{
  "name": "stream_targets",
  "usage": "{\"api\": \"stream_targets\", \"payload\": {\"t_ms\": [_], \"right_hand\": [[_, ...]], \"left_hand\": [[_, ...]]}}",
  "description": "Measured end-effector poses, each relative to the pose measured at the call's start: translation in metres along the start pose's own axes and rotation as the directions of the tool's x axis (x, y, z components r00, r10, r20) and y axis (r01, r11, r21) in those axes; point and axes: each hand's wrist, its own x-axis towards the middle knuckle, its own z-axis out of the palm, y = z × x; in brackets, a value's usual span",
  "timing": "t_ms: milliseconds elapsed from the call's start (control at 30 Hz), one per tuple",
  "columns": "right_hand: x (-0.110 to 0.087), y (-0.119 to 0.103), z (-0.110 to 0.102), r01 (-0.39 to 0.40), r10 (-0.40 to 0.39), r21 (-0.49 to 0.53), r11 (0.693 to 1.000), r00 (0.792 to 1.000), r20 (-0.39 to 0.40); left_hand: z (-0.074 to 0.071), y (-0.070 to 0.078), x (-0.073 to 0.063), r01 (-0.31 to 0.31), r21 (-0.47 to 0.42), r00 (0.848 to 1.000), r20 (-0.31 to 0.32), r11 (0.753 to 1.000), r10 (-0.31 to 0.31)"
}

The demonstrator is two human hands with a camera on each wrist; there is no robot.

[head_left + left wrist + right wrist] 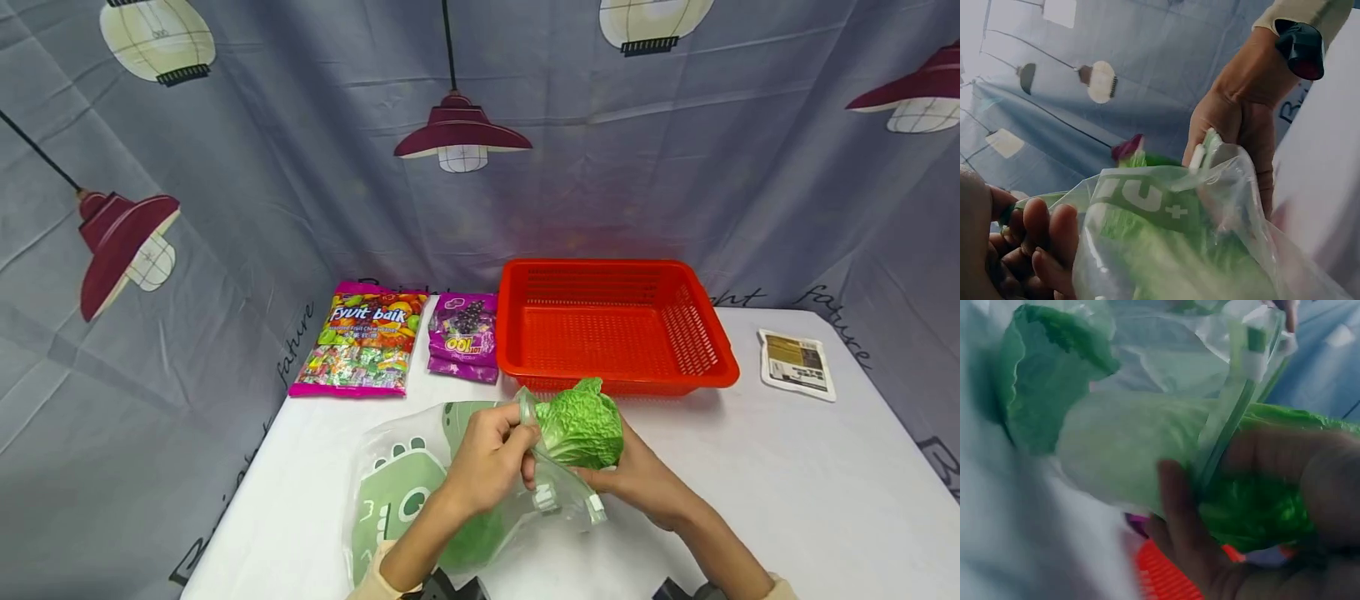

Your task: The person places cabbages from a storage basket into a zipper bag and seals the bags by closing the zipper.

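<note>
A clear zip bag (375,467) printed with a green cartoon figure lies at the left front of the table. My left hand (486,462) pinches the rim of its mouth between thumb and fingers. The right hand (647,483) grips a napa cabbage (581,425) at that mouth. The pale lower part of the cabbage is inside the bag, while its leafy end sticks out. A white zip slider (597,505) hangs at the bag's edge. In the right wrist view, a green leafy-looking shape (1054,381) shows deeper in the bag; its kind is unclear.
Behind the hands stands a red plastic basket (607,333). Left of it lie a purple grape packet (463,337) and a colourful candy bag (367,342). A small white and gold packet (797,364) is at the right. A grey printed curtain (562,192) surrounds the table.
</note>
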Motion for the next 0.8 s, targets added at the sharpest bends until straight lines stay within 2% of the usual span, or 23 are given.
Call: {"api": "stream_targets", "payload": {"t_ms": [67, 167, 233, 300, 367, 433, 467, 533, 600, 667, 800], "right_hand": [[-0.001, -0.006, -0.008, 0.032, -0.034, 0.051, 0.998, 0.999, 0.042], [-0.002, -0.033, -0.015, 0.124, -0.123, 0.072, 0.990, 0.992, -0.018], [-0.002, -0.062, -0.018, 0.209, -0.205, 0.084, 0.974, 0.977, -0.051], [-0.004, -0.094, -0.021, 0.311, -0.305, 0.122, 0.942, 0.950, -0.065], [-0.006, -0.124, -0.022, 0.414, -0.407, 0.154, 0.897, 0.910, -0.072], [-0.010, -0.149, -0.023, 0.493, -0.483, 0.150, 0.857, 0.870, -0.095], [-0.011, -0.158, -0.023, 0.524, -0.514, 0.139, 0.840, 0.852, -0.104], [-0.014, -0.170, -0.024, 0.556, -0.547, 0.111, 0.824, 0.831, -0.102], [-0.015, -0.175, -0.024, 0.577, -0.570, 0.084, 0.813, 0.816, -0.095], [-0.016, -0.176, -0.025, 0.618, -0.608, 0.088, 0.782, 0.786, -0.112], [-0.021, -0.172, -0.023, 0.670, -0.664, 0.073, 0.739, 0.742, -0.092]], "left_hand": [[-0.003, 0.004, -0.003, -0.026, -0.022, 0.999, -0.025, 0.999, 0.025], [-0.010, 0.020, -0.008, -0.089, -0.070, 0.994, -0.075, 0.994, 0.083], [-0.017, 0.042, -0.014, -0.129, -0.067, 0.985, -0.127, 0.989, 0.119], [-0.025, 0.064, -0.021, -0.169, -0.052, 0.973, -0.168, 0.984, 0.159], [-0.034, 0.085, -0.028, -0.184, -0.012, 0.963, -0.201, 0.983, 0.177], [-0.042, 0.098, -0.033, -0.190, 0.020, 0.957, -0.222, 0.982, 0.189], [-0.045, 0.102, -0.034, -0.178, 0.032, 0.958, -0.221, 0.983, 0.181], [-0.050, 0.105, -0.034, -0.136, 0.060, 0.965, -0.219, 0.989, 0.146], [-0.053, 0.105, -0.033, -0.081, 0.086, 0.974, -0.207, 0.993, 0.098], [-0.054, 0.102, -0.031, -0.037, 0.114, 0.977, -0.203, 0.993, 0.059], [-0.055, 0.097, -0.026, -0.030, 0.163, 0.976, -0.209, 0.986, 0.064]]}}
